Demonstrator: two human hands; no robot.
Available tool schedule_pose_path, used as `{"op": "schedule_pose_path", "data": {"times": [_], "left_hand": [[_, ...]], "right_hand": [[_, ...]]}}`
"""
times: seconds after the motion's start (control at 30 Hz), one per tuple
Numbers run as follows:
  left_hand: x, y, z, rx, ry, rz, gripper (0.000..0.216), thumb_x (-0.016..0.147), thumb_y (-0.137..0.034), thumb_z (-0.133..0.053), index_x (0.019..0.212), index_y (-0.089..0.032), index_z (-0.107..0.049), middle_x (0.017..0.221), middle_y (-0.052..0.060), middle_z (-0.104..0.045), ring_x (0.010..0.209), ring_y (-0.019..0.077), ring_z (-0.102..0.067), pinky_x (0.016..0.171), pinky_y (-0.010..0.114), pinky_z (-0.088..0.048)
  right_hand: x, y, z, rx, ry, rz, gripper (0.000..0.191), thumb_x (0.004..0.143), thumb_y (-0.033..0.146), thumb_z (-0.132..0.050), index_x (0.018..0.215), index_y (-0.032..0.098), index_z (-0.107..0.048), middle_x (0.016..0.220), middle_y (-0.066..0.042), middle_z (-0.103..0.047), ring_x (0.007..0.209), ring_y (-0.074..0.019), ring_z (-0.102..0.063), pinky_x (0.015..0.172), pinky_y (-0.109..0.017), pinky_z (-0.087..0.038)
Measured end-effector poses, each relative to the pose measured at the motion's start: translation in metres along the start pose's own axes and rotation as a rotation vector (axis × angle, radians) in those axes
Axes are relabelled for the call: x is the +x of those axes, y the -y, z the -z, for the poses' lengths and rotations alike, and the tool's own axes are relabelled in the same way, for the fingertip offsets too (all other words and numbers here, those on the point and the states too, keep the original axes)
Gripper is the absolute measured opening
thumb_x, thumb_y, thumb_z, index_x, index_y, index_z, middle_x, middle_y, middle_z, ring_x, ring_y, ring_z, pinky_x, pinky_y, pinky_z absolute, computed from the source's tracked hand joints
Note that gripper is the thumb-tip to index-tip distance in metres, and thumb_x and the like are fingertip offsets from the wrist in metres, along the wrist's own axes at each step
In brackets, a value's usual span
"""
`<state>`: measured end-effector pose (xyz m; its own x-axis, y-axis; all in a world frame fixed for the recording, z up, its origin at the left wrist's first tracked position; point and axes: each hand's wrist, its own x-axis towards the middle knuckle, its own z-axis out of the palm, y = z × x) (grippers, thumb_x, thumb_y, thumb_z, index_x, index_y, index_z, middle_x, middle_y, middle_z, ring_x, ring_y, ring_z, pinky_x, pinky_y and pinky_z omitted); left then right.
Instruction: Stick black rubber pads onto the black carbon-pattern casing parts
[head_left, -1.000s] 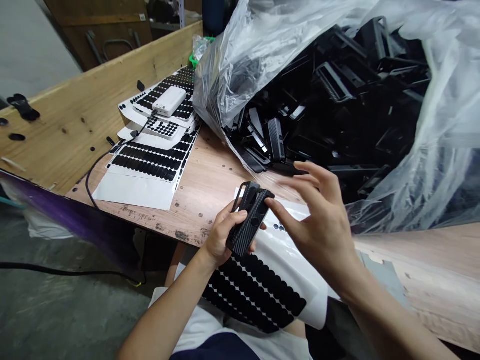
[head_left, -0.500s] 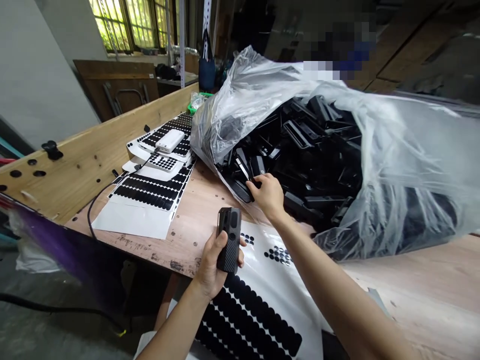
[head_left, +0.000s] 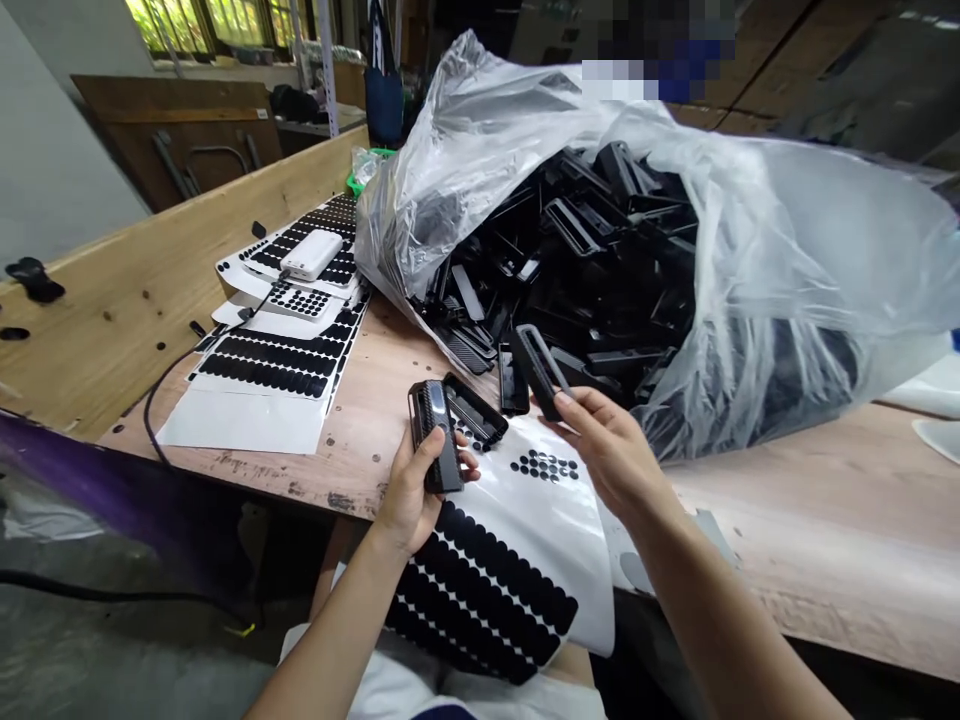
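Observation:
My left hand (head_left: 411, 490) is closed around a black plastic casing (head_left: 442, 450) with a ribbed surface, held tilted over the table's front edge. Between the thumb and fingers of my right hand (head_left: 611, 445) is a long black plastic piece (head_left: 538, 368), raised just in front of the bag's mouth. Close to the left hand, a hollow black tray-like part (head_left: 475, 412) rests at the top of a sticker sheet (head_left: 555, 535). Another black part (head_left: 514, 382) lies by the bag's opening. The clear plastic bag (head_left: 457, 160) is full of similar black parts (head_left: 585, 270).
On the left lie more sheets of black stickers (head_left: 262, 360), with a white power bank (head_left: 312, 254) and its cable on top. A wooden board (head_left: 187, 230) edges the table (head_left: 825, 500). A green basket (head_left: 356, 180) stands behind.
My right hand has drawn back from the bag, now with a long black piece in it. Two loose black parts now show in front of the bag. The casing in my left hand has turned.

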<state>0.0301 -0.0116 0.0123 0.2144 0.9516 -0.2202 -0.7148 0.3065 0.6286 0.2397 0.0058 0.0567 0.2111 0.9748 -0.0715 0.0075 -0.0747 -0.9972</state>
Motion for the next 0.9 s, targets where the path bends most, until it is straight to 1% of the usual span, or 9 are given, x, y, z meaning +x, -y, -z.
{"op": "schedule_pose_path", "data": {"times": [0.07,0.17,0.27,0.4,0.47,0.53,0.63,0.77,0.9], "left_hand": [[0.001,0.001,0.0,0.02,-0.002,-0.012,0.056,0.079,-0.048,-0.089,0.115,-0.017,-0.06,0.095,0.002,-0.069,0.074,0.0139,-0.069,0.063,0.025,-0.06],[0.002,0.003,0.001,0.073,0.006,-0.01,0.06,0.078,-0.054,-0.088,0.115,-0.017,-0.058,0.094,0.002,-0.07,0.066,0.0131,-0.067,0.054,0.024,-0.057],[0.001,0.005,0.001,0.133,0.076,-0.015,0.064,0.081,-0.061,-0.083,0.118,-0.018,-0.056,0.094,0.003,-0.071,0.067,0.0154,-0.07,0.055,0.025,-0.057],[-0.004,0.004,0.0,0.196,0.199,-0.03,0.075,0.072,-0.051,-0.092,0.127,-0.021,-0.05,0.105,0.006,-0.073,0.074,0.0207,-0.075,0.06,0.029,-0.06],[-0.005,0.002,-0.001,0.22,0.19,-0.013,0.074,0.071,-0.046,-0.094,0.124,-0.022,-0.049,0.102,0.004,-0.072,0.064,0.0179,-0.073,0.056,0.029,-0.059],[-0.003,0.001,-0.001,0.213,0.163,-0.016,0.07,0.073,-0.047,-0.093,0.121,-0.021,-0.049,0.095,0.001,-0.071,0.06,0.0159,-0.071,0.054,0.026,-0.057],[0.0,0.002,0.0,0.177,0.143,-0.033,0.063,0.079,-0.05,-0.088,0.119,-0.019,-0.051,0.089,0.0,-0.069,0.064,0.0165,-0.073,0.054,0.024,-0.057],[0.004,0.004,0.002,0.14,0.145,-0.02,0.057,0.085,-0.053,-0.082,0.119,-0.018,-0.055,0.091,0.001,-0.07,0.067,0.0158,-0.074,0.055,0.022,-0.059],[0.003,0.005,0.002,0.14,0.144,-0.02,0.057,0.084,-0.054,-0.083,0.117,-0.018,-0.054,0.089,0.0,-0.071,0.067,0.0164,-0.075,0.055,0.022,-0.059]], "right_hand": [[-0.007,0.008,0.005,0.009,0.045,0.073,0.033,0.08,0.055,-0.081,0.09,0.025,-0.072,0.092,-0.003,-0.074,0.087,-0.0225,-0.072,0.087,-0.042,-0.062],[-0.018,0.024,0.005,-0.013,0.332,0.039,0.032,0.088,0.053,-0.075,0.097,0.023,-0.073,0.076,0.0,-0.065,0.059,-0.0158,-0.061,0.054,-0.031,-0.056],[-0.021,0.031,-0.007,-0.135,0.558,-0.018,0.039,0.09,0.055,-0.075,0.107,0.02,-0.071,0.071,0.002,-0.059,0.054,-0.0122,-0.055,0.048,-0.027,-0.052],[-0.01,0.022,-0.02,-0.18,0.488,0.071,0.054,0.088,0.062,-0.074,0.123,0.023,-0.063,0.106,-0.006,-0.071,0.076,-0.0177,-0.071,0.068,-0.035,-0.063],[-0.003,0.013,-0.017,-0.31,0.38,0.113,0.047,0.094,0.06,-0.065,0.123,0.023,-0.063,0.118,-0.01,-0.072,0.085,-0.0211,-0.074,0.07,-0.037,-0.064],[0.0,0.002,-0.009,-0.658,0.301,0.18,0.029,0.099,0.047,-0.058,0.107,0.021,-0.07,0.107,-0.01,-0.077,0.085,-0.024,-0.074,0.07,-0.038,-0.061],[-0.001,-0.014,0.005,-1.075,0.309,0.254,0.014,0.091,0.025,-0.065,0.081,0.021,-0.074,0.088,-0.01,-0.078,0.088,-0.0305,-0.071,0.071,-0.041,-0.054],[-0.002,-0.026,0.013,-1.109,0.373,0.256,0.014,0.088,0.022,-0.066,0.081,0.021,-0.077,0.095,-0.012,-0.079,0.098,-0.0343,-0.069,0.077,-0.043,-0.051],[0.004,-0.026,0.015,-1.066,0.415,0.223,0.008,0.083,0.023,-0.07,0.077,0.022,-0.076,0.086,-0.008,-0.078,0.085,-0.0296,-0.07,0.075,-0.041,-0.05]]}}
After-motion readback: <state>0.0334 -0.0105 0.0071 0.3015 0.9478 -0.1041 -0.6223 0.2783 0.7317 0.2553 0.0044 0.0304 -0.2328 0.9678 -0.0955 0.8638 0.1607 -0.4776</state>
